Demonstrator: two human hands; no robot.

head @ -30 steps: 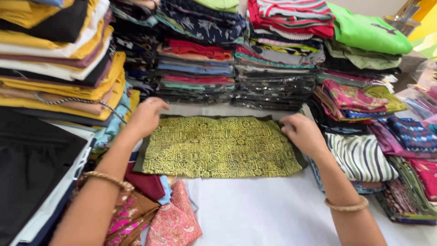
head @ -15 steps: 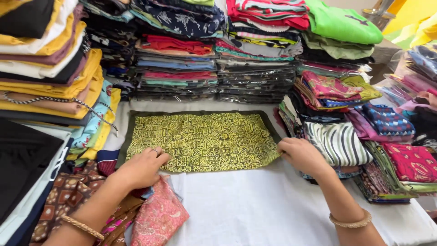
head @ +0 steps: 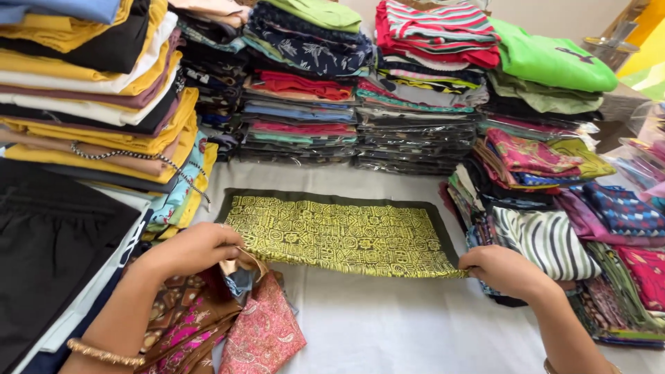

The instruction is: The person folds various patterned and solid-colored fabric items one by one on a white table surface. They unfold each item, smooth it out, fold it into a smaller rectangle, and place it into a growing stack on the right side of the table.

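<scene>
Lying flat on the white table cover [head: 415,325], a folded yellow-patterned cloth [head: 339,234] is gripped at both near corners. Its left corner is pinched by the left hand [head: 190,251], its right corner by the right hand [head: 504,269]. Stacks of folded garments [head: 305,90] are ranged behind.

Yellow-green geometric-print cloth [head: 339,234] with dark olive border on white table [head: 415,332]

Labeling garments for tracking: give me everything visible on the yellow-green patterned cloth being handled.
The yellow-green patterned cloth is a folded, flat rectangle of thin-looking fabric, printed with dark geometric motifs and edged by a dark olive border along its far and side edges. It lies on the white-covered table, long side across the view. The left hand holds its near left corner, the right hand its near right corner.
</scene>
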